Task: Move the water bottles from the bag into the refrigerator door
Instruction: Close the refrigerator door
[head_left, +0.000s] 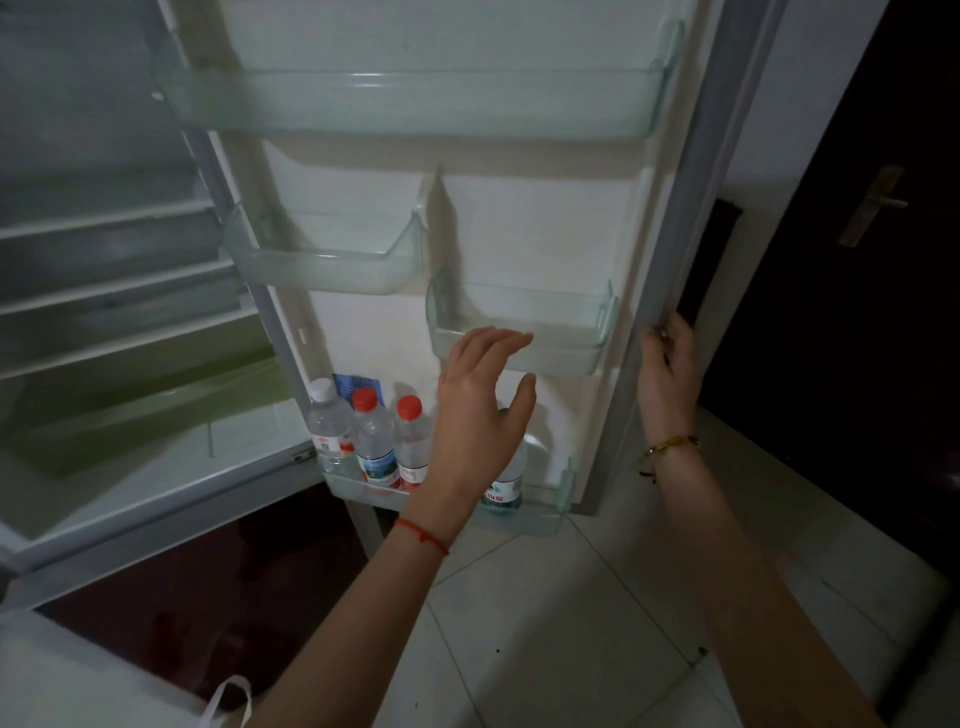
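Observation:
The refrigerator door (540, 228) stands open in front of me. Its bottom shelf (545, 514) holds several water bottles: a white-capped one (328, 426), two red-capped ones (371, 436) (410, 441), and a green-labelled one (506, 478) partly hidden behind my left hand. My left hand (478, 410) hovers open just above that bottle, fingers spread, holding nothing. My right hand (667, 374) grips the door's outer edge (670, 291). A white bag handle (228, 701) shows at the bottom left.
Three clear door bins sit higher up: a wide top one (415, 104), a small left one (322, 260) and a small right one (519, 332). The fridge interior with shelves (119, 291) lies left. A dark wooden door with a handle (872, 208) stands right. Tiled floor below.

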